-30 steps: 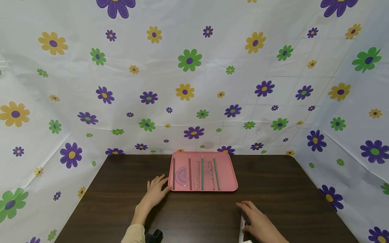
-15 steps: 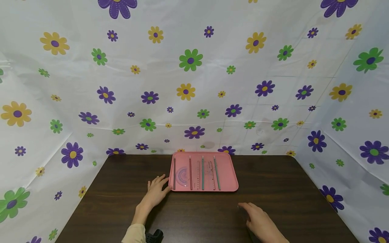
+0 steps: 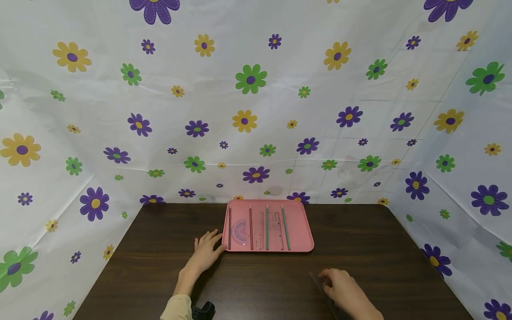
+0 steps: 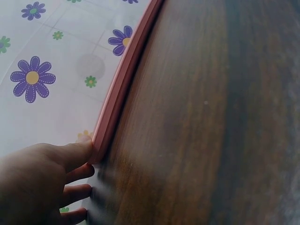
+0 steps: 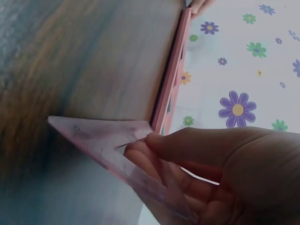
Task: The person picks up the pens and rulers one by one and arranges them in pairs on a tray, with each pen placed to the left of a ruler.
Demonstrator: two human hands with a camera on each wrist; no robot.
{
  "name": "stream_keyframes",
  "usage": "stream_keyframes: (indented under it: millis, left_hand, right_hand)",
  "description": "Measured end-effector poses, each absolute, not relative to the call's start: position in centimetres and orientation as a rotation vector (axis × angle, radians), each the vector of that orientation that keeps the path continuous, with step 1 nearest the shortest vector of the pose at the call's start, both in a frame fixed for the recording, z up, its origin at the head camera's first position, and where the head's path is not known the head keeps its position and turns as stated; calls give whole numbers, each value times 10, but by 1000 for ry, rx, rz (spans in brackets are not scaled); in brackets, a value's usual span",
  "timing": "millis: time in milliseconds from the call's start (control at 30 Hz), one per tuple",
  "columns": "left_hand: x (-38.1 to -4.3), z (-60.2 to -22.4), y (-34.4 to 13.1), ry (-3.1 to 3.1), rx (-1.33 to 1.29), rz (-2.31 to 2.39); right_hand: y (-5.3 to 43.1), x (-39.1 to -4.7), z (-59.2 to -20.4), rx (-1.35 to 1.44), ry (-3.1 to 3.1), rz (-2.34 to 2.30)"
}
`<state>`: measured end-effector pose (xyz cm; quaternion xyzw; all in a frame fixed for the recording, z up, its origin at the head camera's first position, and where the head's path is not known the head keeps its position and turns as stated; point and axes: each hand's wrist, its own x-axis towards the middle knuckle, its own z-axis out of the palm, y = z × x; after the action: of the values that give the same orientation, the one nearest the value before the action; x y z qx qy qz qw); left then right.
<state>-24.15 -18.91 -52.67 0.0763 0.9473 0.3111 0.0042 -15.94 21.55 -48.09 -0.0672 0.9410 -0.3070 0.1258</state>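
My right hand [image 3: 346, 291] is over the table's front right, thumb and fingers pinching a clear plastic set square [image 5: 93, 136]. In the right wrist view it tilts away from the hand, with its cut-out showing near the thumb; the head view shows it only faintly. At the front left corner of a pink tray [image 3: 302, 226], my left hand [image 3: 203, 254] rests with extended fingers, thumb touching the rim. Side by side in the tray lie a dark pencil [image 3: 230, 229], a clear protractor [image 3: 240, 232], a red pencil [image 3: 251, 229], a clear ruler [image 3: 261, 231] and two green pencils.
Between the green pencils in the tray lies another clear, marked piece [image 3: 279, 231], its shape hard to make out. The dark wooden table [image 3: 256, 289] ends at a flower-printed sheet [image 3: 224, 80]. A black object [image 3: 204, 310] is beside the left sleeve [image 3: 177, 306].
My right hand's fingers have drawn in and its wrist has turned. The set square, bright white a second ago, now shows dark and thin at another angle. Left hand and tray stay put.
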Motion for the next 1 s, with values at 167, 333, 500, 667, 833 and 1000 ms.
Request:
stream_keyframes:
  millis: [167,333,500,667,833,1000]
  left_hand:
    - [-241,-526,-189,2966,240,980]
    - [-241,-525,-189,2970,239,981]
    - [-241,-526,-190,2970,238,970]
    - [-242,-526,-189,2965,234,979]
    - [-242,-527,-189,2964,230,979]
    - [-242,-526,-189,2960,234,985]
  right_hand:
    - [221,-162,-479,-229,2698,-1066]
    - [218,-171,-475,-179,2758,-1144]
    - [215,-183,-470,-124,2792,-1214]
    - [212,-200,-466,-103,2815,-1287]
    - [211,-220,-467,-113,2861,-1335]
    - [208,-243,-469,-123,2896,-1347]
